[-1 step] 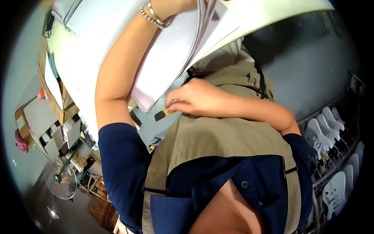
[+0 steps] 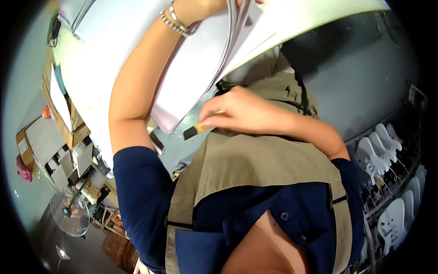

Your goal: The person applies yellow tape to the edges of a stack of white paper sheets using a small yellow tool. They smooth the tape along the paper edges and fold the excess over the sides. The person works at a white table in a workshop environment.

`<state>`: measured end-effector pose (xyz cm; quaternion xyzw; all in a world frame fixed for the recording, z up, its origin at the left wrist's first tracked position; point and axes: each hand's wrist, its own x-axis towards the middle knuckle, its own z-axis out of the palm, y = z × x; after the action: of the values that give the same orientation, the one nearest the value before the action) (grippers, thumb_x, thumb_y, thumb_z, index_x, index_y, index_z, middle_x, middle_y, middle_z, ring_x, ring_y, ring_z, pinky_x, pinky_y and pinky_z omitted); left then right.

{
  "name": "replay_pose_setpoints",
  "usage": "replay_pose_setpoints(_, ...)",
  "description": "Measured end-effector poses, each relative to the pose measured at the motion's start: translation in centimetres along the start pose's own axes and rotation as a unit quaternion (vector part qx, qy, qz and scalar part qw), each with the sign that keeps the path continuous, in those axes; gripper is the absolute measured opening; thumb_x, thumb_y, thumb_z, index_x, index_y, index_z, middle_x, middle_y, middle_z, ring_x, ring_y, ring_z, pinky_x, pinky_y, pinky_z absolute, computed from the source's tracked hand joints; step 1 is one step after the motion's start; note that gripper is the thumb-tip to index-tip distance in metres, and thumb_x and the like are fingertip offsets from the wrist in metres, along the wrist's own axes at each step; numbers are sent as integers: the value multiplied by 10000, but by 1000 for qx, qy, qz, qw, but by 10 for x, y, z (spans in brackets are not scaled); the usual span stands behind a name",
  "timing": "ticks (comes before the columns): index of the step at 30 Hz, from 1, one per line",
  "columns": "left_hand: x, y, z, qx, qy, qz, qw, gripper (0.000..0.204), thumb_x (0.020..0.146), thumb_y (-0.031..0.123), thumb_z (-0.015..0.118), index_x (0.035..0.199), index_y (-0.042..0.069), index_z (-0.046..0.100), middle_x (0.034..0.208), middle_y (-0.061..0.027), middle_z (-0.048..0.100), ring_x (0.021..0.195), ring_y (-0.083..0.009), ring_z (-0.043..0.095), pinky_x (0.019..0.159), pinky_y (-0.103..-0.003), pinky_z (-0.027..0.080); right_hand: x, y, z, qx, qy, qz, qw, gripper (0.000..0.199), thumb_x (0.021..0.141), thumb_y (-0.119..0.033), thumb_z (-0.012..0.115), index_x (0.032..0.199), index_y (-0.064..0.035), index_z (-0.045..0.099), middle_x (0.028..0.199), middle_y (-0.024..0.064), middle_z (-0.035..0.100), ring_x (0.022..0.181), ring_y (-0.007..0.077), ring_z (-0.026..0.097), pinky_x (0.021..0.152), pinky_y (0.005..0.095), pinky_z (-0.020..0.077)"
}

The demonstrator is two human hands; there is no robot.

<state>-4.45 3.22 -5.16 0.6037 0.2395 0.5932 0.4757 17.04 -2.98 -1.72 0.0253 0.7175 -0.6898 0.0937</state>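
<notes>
My left hand (image 2: 207, 5) reaches across the pale table (image 2: 98, 82) to the frame's top edge. It grips the curled-up edge of a stack of large white paper sheets (image 2: 194, 68). Part of this hand is cut off, though fingertips show past the curl. In front of my apron, my right hand (image 2: 232, 109) pinches a small flat paintbrush (image 2: 190, 133) with dark bristles and a yellowish handle. Its bristles point left and down, just below the near corner of the stack and apart from it.
Left of the table are cardboard boxes (image 2: 27, 148) and a standing fan (image 2: 70, 212). On the right, a rack (image 2: 374, 212) holds several white guitar-shaped pieces (image 2: 393, 223). Grey floor (image 2: 337, 86) shows beyond the table's curved edge.
My right hand has shifted slightly to the right with the paintbrush, showing more of its handle. My left arm and the paper have barely moved.
</notes>
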Motion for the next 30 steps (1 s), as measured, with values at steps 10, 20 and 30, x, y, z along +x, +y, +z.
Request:
replay_pose_setpoints(10,-5,39,13,231,-32,-86,969,48,733,9,541,757,27,578,775,-48,509,735,-179,480,697,-299,427,-96,-8,-81,53,500,71,861,183,932,-141,645,1049,-12,701,666,17,611,459,11,436,407,161,293)
replay_pose_setpoints(20,1,42,22,371,-78,-49,924,60,566,59,513,616,38,539,944,-138,601,731,-187,525,638,-263,451,-92,-9,-83,20,517,99,850,174,931,-155,642,1017,-19,710,644,-16,594,487,-2,435,412,174,299)
replay_pose_setpoints(30,-3,38,15,357,-97,-49,928,272,673,308,556,609,45,526,982,-174,662,702,-176,532,626,-271,457,-93,-13,-83,37,512,117,850,174,931,-152,639,1021,-20,711,678,-20,619,569,-2,493,427,169,322)
